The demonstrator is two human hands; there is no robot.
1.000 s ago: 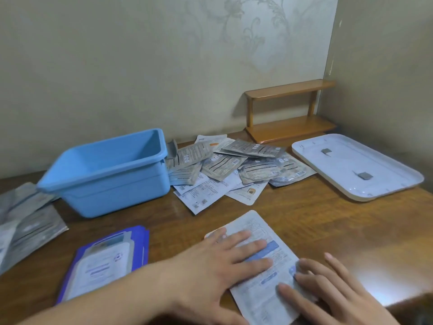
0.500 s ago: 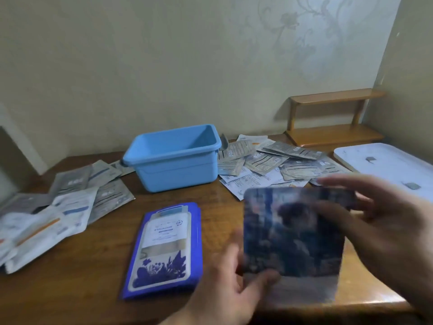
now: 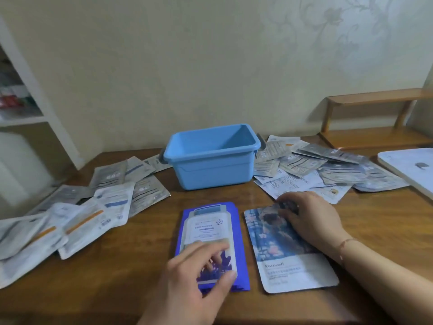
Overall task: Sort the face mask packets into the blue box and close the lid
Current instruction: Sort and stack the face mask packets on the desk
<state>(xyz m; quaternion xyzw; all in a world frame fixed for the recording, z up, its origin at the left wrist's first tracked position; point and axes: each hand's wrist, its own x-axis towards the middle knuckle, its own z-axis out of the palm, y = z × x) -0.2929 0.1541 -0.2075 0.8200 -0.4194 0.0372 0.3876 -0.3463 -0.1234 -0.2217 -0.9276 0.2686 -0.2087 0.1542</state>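
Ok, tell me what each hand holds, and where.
Neither lifts anything. Right hand rests on the floral packet at its top edge; left hand touches the blue packet near its bottom.

I'm in a home room: floral-patterned wallpaper (image 3: 328,43) ahead of me, a wooden table (image 3: 140,266), a small wooden shelf (image 3: 375,118) at its far right corner.
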